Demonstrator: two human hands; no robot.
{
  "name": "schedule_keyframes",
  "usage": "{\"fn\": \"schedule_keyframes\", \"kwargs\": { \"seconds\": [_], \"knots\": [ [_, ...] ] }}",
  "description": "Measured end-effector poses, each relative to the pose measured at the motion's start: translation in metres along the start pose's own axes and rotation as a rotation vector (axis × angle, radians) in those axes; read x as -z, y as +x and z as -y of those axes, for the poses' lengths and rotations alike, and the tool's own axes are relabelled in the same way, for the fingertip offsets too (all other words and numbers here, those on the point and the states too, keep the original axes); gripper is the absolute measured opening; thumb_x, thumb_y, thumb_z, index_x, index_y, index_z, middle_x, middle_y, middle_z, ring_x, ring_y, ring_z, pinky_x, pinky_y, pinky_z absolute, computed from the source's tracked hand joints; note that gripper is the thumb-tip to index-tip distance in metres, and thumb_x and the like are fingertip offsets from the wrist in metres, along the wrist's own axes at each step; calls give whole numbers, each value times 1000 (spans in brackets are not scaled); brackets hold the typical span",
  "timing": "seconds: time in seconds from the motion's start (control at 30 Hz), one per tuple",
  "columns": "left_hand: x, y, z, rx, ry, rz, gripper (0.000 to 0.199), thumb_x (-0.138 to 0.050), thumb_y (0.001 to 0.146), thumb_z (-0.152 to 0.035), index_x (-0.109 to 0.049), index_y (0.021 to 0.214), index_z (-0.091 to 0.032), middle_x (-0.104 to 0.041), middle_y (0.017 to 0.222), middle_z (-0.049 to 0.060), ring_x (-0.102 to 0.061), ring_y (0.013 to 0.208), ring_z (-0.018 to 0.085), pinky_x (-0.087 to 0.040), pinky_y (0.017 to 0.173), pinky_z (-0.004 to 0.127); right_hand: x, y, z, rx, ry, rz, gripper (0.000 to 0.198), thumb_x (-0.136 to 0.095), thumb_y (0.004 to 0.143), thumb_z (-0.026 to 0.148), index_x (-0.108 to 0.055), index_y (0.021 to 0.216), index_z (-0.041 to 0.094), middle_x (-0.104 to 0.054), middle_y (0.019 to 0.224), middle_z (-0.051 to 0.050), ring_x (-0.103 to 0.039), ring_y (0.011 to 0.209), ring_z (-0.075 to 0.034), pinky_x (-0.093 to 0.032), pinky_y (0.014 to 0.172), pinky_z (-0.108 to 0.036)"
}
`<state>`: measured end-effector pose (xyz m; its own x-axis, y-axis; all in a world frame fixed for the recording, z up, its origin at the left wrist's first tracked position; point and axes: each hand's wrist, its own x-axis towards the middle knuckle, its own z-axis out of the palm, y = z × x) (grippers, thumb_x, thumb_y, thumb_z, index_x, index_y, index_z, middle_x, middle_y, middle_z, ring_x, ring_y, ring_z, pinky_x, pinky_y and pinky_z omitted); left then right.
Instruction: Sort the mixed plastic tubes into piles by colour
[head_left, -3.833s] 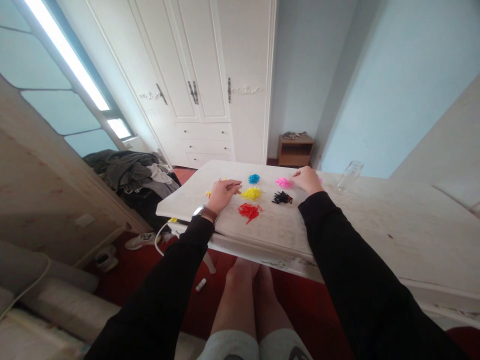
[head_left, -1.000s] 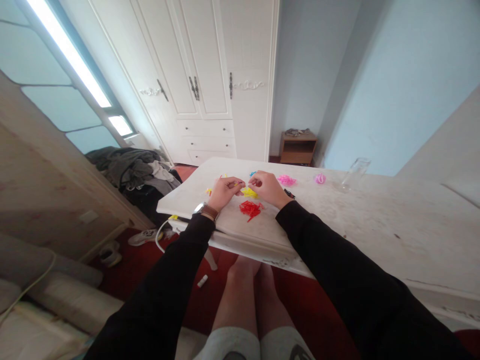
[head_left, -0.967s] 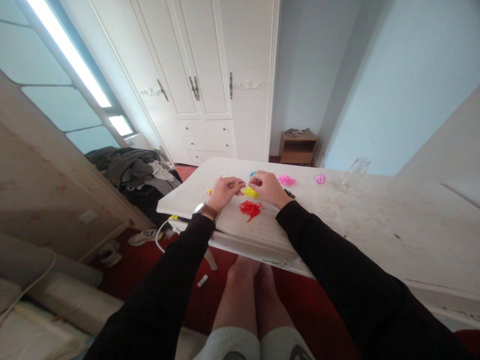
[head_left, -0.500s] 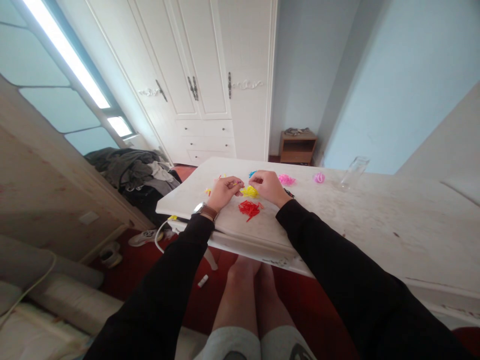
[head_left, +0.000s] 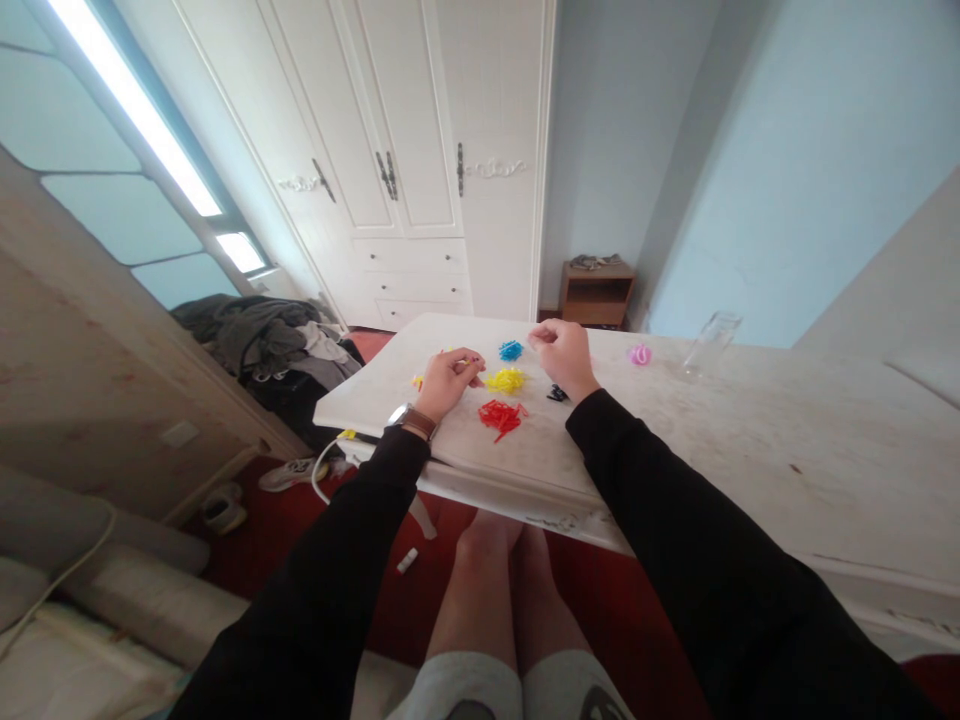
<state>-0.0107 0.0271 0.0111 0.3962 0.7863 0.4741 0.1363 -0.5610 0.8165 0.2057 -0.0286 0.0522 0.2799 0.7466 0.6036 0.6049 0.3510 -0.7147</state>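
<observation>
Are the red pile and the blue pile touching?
Apart: the head view shows the yellow pile and white tabletop between the red pile and the blue pile.

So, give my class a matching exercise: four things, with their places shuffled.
1. heap of small yellow pieces
2. tall clear glass vessel
3. silver watch with brown strap
4. heap of small black pieces

A. around the left hand's wrist
B. partly hidden by the right hand
C. between blue heap and red heap
D. right of round pink-and-white thing

Pairs: 1-C, 2-D, 3-A, 4-B
</observation>
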Motion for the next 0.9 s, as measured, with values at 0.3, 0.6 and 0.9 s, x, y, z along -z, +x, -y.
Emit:
{"fn": "schedule_keyframes", "kwargs": {
  "seconds": [0.3, 0.6, 0.9],
  "knots": [
    [0, 0, 3, -6, 16, 15, 33, -69, 86, -49, -68, 87, -16, -74, 77, 5, -72, 59, 16, -54, 57, 22, -12, -11, 9, 67, 36, 221, 10, -66, 76, 14, -73, 69, 17, -73, 71, -4, -66, 69, -17, -49, 68, -29],
    [1, -1, 3, -6, 18, 11, 33, -70, 85, -49, -68, 85, -16, -73, 74, 5, -72, 59, 17, -54, 57, 23, -13, -14, 6, 108, 44, 279, 6, -67, 75, 14, -72, 79, 15, -72, 76, -4, -64, 71, -16, -50, 70, -29],
    [1, -2, -2, -5, 21, 29, 33, -73, 84, -48, -69, 85, -16, -69, 62, 1, -71, 58, 16, -52, 57, 22, -20, -17, 5, 221, 42, 342, 6, -70, 80, 16, -72, 86, 15, -69, 83, -4, -62, 72, -15, -48, 71, -29]
  ]
}}
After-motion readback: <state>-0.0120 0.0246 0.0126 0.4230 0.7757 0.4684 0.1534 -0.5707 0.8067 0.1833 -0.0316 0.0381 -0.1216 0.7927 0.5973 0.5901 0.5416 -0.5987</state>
